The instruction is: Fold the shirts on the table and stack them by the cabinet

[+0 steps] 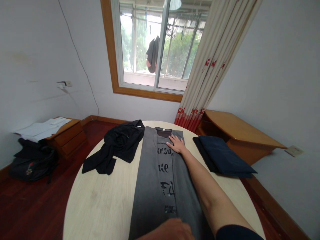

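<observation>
A grey T-shirt [147, 186] with black lettering lies lengthwise on the round table [92, 196], its sides folded inward over the front. The collar points toward the window. My right hand [177, 144] rests flat near the collar, fingers spread, palm down on the cloth. Low in the view, my left hand [172, 230] is over the lower part of the shirt. The frame edge cuts it off and its fingers are mostly hidden, so whether it grips the cloth is unclear.
A crumpled black long-sleeved garment [120, 143] lies left on the table. Folded dark clothes [222, 155] sit at the right edge. Beyond are a wooden desk [237, 126], a curtain [215, 60], a drawer cabinet [71, 136] with papers [42, 128], and a black bag [32, 163] on the floor.
</observation>
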Demonstrator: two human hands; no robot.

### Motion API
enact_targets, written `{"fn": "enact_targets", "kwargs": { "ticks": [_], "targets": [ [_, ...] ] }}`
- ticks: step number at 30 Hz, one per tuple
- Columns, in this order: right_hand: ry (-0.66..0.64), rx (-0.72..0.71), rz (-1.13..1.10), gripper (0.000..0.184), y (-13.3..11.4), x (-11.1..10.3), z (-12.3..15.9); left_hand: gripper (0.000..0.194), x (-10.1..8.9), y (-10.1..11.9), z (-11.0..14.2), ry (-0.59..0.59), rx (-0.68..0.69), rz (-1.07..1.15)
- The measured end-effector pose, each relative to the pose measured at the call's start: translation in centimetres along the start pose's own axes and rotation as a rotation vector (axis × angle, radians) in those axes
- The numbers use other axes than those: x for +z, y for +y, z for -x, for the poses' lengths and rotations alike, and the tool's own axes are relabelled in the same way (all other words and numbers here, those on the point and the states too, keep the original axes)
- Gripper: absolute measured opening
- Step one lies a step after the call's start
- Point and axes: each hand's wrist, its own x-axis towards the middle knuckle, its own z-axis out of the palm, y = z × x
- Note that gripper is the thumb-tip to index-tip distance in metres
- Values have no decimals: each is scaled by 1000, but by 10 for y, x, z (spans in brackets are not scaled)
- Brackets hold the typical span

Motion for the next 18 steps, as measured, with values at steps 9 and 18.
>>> {"fn": "enact_targets", "kwargs": {
  "ticks": [9,18],
  "targets": [
    [29,-16,-8,75,7,-1,-26,68,-74,-48,45,328,-848,-431],
    [103,-136,-117,58,-9,-9,60,67,-70,-54,45,322,-839,-476]
  ]
}}
